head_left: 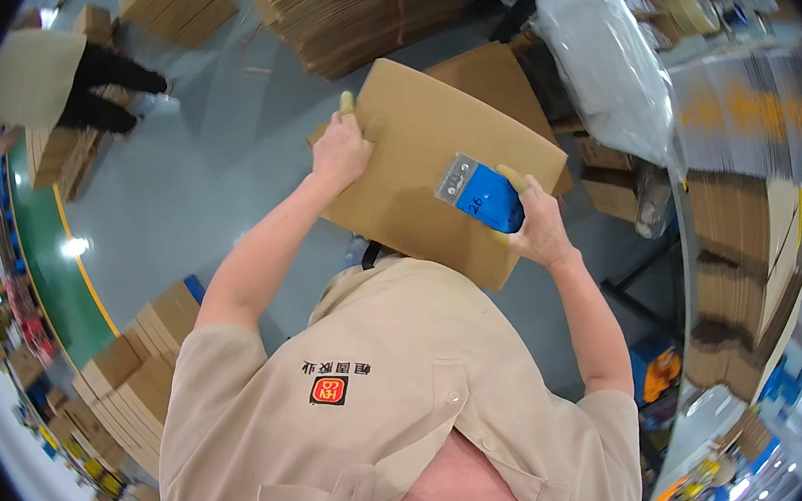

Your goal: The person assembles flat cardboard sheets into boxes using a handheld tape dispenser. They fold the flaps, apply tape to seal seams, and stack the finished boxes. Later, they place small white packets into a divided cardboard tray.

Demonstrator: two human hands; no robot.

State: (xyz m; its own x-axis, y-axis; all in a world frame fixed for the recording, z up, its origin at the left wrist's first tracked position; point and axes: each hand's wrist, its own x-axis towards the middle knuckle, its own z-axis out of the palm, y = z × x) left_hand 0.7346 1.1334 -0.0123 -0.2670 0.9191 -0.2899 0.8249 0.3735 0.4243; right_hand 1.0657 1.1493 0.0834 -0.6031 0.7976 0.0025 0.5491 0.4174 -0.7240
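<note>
One cardboard box point(410, 158) is in front of the person point(401, 340), long axis slanting from upper left to lower right, the left hand point(341, 153) clasping its left edge. Near its right edge, the right hand point(544, 229) closes round one blue tool point(492, 201), pale end pointing left. Grey floor point(203, 169) stretches left; one cardboard stack point(354, 13) stands beyond the far edge.

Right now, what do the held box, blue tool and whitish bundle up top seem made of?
Held box: matt cardboard, by its plain tan faces and crisp edges.
Blue tool: handle probably smooth plastic, from its even colour; the greyish end plate could be metal or clear plastic.
Whitish bundle: likely wrapped in glossy plastic film, since its wrinkles catch the light.
</note>
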